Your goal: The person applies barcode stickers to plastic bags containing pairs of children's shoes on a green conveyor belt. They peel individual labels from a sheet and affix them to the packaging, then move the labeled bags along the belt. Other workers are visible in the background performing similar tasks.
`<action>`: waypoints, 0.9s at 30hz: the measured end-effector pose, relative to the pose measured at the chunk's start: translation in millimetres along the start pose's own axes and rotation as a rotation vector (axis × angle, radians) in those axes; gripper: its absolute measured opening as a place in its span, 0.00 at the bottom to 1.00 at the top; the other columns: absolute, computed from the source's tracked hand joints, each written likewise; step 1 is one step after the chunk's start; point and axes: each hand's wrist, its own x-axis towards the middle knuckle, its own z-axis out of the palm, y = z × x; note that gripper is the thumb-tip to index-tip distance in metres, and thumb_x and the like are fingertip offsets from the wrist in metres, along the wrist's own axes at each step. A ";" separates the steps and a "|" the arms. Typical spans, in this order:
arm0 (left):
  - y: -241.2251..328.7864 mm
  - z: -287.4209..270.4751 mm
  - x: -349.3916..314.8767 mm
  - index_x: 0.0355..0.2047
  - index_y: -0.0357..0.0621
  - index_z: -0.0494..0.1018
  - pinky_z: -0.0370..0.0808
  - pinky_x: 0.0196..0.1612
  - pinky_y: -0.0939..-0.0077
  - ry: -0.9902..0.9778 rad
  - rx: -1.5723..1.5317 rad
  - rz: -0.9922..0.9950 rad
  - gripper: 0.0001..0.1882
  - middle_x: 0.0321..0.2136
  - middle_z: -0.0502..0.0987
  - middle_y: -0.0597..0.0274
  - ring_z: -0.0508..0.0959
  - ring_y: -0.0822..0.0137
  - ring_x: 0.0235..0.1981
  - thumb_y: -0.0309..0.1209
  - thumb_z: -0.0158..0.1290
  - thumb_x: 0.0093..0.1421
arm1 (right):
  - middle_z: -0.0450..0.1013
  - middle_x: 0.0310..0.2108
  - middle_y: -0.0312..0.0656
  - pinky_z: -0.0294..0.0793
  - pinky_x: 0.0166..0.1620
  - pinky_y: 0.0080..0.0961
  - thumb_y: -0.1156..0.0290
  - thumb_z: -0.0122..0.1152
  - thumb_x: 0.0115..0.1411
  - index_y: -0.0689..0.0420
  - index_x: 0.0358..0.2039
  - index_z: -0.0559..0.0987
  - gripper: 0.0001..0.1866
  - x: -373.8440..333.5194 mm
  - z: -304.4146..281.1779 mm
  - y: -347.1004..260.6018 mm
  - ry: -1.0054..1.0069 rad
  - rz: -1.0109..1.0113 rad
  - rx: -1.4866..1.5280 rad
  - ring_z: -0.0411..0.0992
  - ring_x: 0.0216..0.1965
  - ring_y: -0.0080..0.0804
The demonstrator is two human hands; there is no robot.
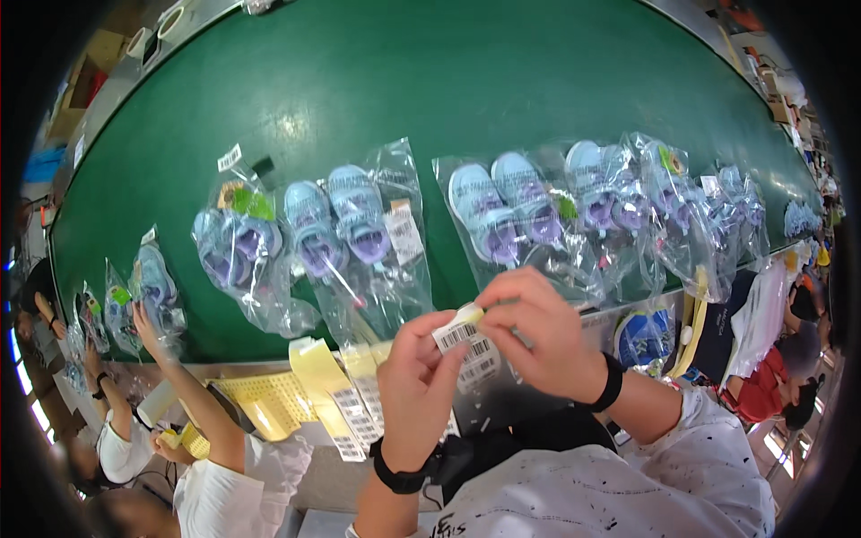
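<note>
Over the table's near edge, my left hand (418, 375) pinches a small strip of white barcode labels (457, 335) with a pale yellow backing. The fingertips of my right hand (543, 339) are closed on the strip's upper yellow end, close to my left fingers. Another white barcode label (479, 366) hangs just below, between the hands; whether it joins the strip I cannot tell. Beyond my hands lie light blue and purple shoes in clear plastic bags, one pair (507, 206) straight ahead and another pair (336, 220) to the left with a white tag (404, 231).
More bagged shoes (238, 242) run along the green table (359, 81) to both sides. Yellow-backed label sheets (325, 386) hang over its near edge. At the left, a co-worker's hand (146, 332) touches a bagged shoe. A blue shoe (644, 337) in plastic sits below the edge at right.
</note>
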 end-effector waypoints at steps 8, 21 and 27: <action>-8.4 -19.7 1.9 0.52 0.34 0.63 0.74 0.35 0.85 0.114 -0.032 -0.083 0.22 0.39 0.77 0.55 0.77 0.76 0.34 0.15 0.52 0.58 | 0.73 0.38 0.39 0.71 0.39 0.24 0.77 0.62 0.56 0.63 0.29 0.77 0.03 91.7 -2.3 40.1 0.199 0.368 0.491 0.70 0.35 0.22; -31.6 -6.5 -18.1 0.54 0.34 0.61 0.74 0.39 0.85 0.128 -0.058 -0.121 0.23 0.41 0.77 0.54 0.78 0.74 0.37 0.14 0.52 0.59 | 0.74 0.33 0.50 0.74 0.41 0.39 0.74 0.67 0.46 0.63 0.21 0.80 0.05 166.5 93.4 195.6 0.143 0.386 -0.099 0.74 0.35 0.46; -30.2 -2.3 -22.5 0.54 0.35 0.61 0.75 0.41 0.83 0.146 -0.048 -0.083 0.23 0.42 0.77 0.52 0.79 0.72 0.39 0.14 0.51 0.58 | 0.70 0.40 0.52 0.76 0.42 0.43 0.79 0.62 0.46 0.62 0.33 0.76 0.11 168.0 100.9 177.9 0.040 0.394 -0.428 0.74 0.39 0.51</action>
